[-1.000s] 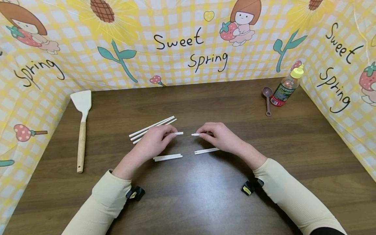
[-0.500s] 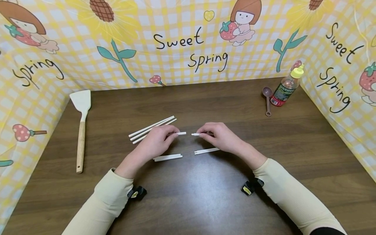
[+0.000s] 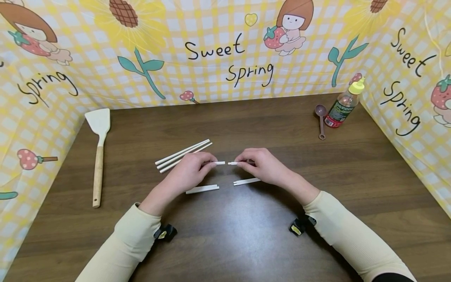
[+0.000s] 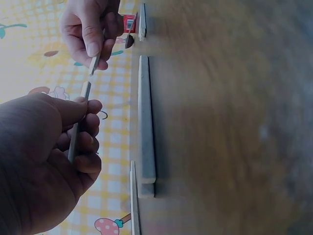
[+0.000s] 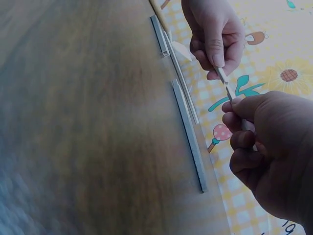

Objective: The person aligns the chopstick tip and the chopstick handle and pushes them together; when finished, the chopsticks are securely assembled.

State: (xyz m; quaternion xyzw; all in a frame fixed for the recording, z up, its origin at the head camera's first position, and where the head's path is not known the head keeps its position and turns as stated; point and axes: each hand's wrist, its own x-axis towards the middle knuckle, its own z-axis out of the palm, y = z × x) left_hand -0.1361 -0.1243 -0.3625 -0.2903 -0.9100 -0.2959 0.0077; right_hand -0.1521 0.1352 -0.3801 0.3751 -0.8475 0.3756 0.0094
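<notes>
Closing the gap seen a second ago, the left hand (image 3: 186, 174) and right hand (image 3: 266, 166) now bring their two short white sticks nearly tip to tip above the table (image 3: 229, 235). Left fingers curl round and pinch the left stick (image 3: 217, 163); right fingers pinch the right stick (image 3: 233, 163). Two cut pieces (image 3: 202, 189) lie just nearer the person than the left stick, a bundle of long sticks (image 3: 183, 152) beyond it. The wrist views show a small gap between the tips, and the left thumb (image 4: 73, 110) pressing along its stick.
</notes>
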